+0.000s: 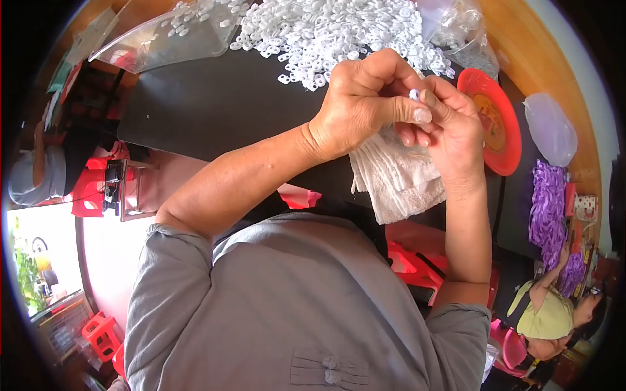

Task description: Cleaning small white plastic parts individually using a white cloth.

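Note:
My left hand (365, 94) and my right hand (460, 127) meet above the dark table, fingers closed in a pinch. Between their fingertips shows a small white plastic piece (415, 95) with a dark spot; both hands appear to grip it, though the fingers cover most of it. Just beyond my hands lies a big heap of small white oval plastic pieces (339, 32), many with a hole. Beneath my wrists a folded whitish cloth (398, 179) hangs over the table's near edge. Close to my right hand is a round red plate (510, 140) with a yellow-orange middle.
The dark table (189, 107) bears a clear plastic tray (147, 55) at far left and clear plastic bags (463, 29) at far right. Purple ribbon-like strands (546, 208) hang at right, near another person (544, 313). A second person (39, 169) is at left, beside red stools.

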{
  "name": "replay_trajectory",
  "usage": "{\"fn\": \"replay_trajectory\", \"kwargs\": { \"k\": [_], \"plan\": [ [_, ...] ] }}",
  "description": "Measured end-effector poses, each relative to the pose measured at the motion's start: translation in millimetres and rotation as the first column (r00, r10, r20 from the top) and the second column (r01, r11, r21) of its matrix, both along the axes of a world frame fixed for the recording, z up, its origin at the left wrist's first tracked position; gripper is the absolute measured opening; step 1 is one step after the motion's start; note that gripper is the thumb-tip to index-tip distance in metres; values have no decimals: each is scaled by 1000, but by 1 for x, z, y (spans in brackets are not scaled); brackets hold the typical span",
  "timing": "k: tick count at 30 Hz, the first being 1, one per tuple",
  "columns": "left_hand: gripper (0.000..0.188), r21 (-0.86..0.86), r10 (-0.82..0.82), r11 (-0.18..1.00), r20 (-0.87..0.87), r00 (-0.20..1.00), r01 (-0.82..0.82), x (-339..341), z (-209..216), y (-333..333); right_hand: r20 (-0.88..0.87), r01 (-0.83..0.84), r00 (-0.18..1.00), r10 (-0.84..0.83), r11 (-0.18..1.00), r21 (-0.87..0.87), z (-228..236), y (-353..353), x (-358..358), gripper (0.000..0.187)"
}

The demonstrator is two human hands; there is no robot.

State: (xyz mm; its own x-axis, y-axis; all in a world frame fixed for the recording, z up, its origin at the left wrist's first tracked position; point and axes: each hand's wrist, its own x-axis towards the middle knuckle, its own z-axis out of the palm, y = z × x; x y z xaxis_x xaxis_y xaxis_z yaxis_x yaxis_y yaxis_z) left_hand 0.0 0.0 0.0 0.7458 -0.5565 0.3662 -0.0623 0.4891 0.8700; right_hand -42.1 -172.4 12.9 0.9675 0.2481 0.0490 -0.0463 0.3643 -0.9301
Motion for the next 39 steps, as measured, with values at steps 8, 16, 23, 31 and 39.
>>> {"fn": "replay_trajectory", "kwargs": {
  "k": [8, 16, 23, 31, 39],
  "plan": [
    [20, 40, 27, 999, 21, 999, -28, 5, 0, 0, 26, -5, 1000, 2, 994, 107, -5, 5, 2, 23],
    [19, 59, 71, 996, -24, 997, -69, 9, -3, -5, 93, 207, 976, -196, 970, -130, 3, 9, 1, 21],
    [14, 174, 188, 967, -4, 982, -184, 13, -10, -8, 213, 360, 928, -304, 879, -313, 5, 4, -1, 22],
    [13, 224, 188, 961, -87, 978, -164, 8, 0, -4, 331, 455, 880, -342, 809, -374, 1, 8, 0, 20],
    [12, 256, 155, 957, -52, 986, -137, 10, 5, 4, 408, 526, 834, -371, 757, -387, -4, 20, -4, 20]
  ]
}}
